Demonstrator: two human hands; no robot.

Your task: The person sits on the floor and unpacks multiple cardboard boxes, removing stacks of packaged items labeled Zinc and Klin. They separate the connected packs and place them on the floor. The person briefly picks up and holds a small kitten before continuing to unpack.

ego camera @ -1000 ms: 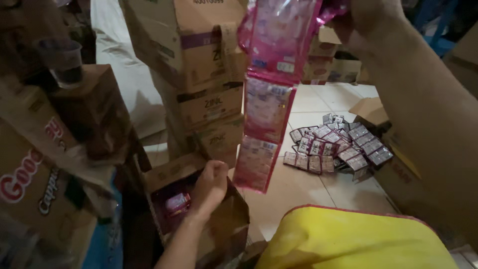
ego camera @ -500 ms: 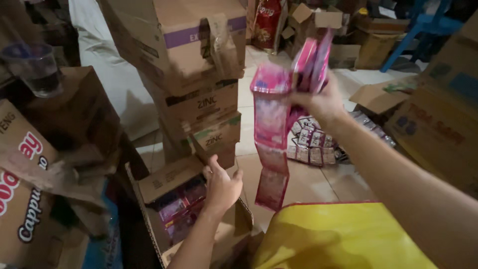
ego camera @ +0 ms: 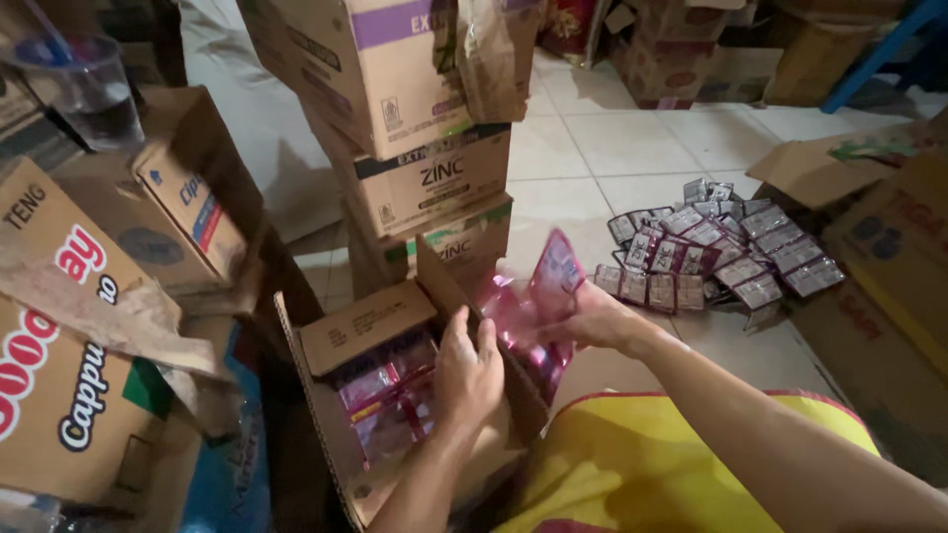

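Two hands have dropped since half a second ago: the right hand (ego camera: pixel 592 321) now grips the glossy pink sachet strip (ego camera: pixel 538 301) low at the open cardboard box (ego camera: pixel 395 395) rim, no longer raised; the left hand (ego camera: pixel 469 375) rests flat-fingered inside, over bundled sachets, tiled floor (ego camera: pixel 612 148) open behind

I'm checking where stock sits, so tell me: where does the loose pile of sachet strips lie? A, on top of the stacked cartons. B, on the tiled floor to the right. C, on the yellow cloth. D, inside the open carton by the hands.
B: the pile of sachet strips lies spread on the tiled floor, right of the stacked cartons.
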